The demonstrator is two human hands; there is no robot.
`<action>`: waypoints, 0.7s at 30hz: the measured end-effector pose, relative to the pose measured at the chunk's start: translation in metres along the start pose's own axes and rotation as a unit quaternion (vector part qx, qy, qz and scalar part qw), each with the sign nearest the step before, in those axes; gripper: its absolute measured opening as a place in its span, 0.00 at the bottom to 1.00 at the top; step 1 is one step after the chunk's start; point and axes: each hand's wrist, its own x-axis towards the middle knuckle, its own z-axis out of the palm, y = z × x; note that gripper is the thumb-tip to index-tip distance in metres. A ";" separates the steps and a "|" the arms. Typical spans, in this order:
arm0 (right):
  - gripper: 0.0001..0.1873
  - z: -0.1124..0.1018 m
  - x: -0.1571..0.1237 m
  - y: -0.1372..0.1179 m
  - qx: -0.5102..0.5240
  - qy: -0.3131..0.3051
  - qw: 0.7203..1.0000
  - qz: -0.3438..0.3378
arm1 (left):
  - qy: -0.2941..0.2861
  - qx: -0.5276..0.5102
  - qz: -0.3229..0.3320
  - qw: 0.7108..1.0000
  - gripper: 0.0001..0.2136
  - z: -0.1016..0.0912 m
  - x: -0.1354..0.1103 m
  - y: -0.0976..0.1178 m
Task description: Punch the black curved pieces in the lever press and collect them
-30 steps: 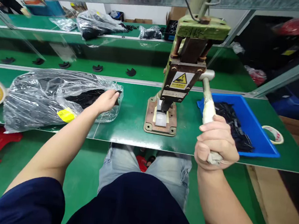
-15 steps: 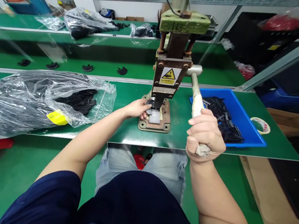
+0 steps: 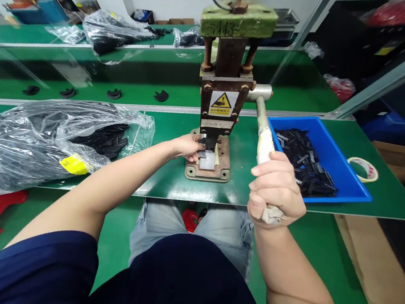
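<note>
In front of me a hand press [image 3: 220,100] with a warning label stands on the green bench. My left hand [image 3: 188,147] is closed on a small flat black part [image 3: 201,153], which it keeps at the base of the press, under the ram [image 3: 210,140]. Part of the piece is hidden by my fingers and the ram. My right hand [image 3: 277,192] is wrapped round the press lever [image 3: 265,142], whose grip is bound in whitish wrapping. The lever slants down toward me.
Left on the bench lies a clear plastic bag [image 3: 32,137] of black parts. A blue bin [image 3: 348,188] with black pieces stands to the right, beside a tape roll [image 3: 363,170]. Several black curved parts [image 3: 161,95] sit in a row on the ledge behind.
The view has shifted slightly, so the press appears a little further left. My left hand still holds the black part at the press base, and my right hand stays on the lever.
</note>
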 end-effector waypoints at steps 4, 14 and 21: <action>0.12 -0.001 0.002 0.003 0.006 0.011 1.000 -0.007 | 0.030 0.025 0.070 0.997 0.10 0.013 -0.013 -0.007; 0.16 0.002 -0.003 0.019 0.011 0.057 0.998 0.001 | 0.254 0.390 0.149 0.873 0.11 -0.114 -0.081 -0.092; 0.19 0.008 -0.002 0.022 0.013 0.077 0.997 -0.023 | 0.248 0.593 -0.063 0.764 0.29 -0.220 -0.105 -0.146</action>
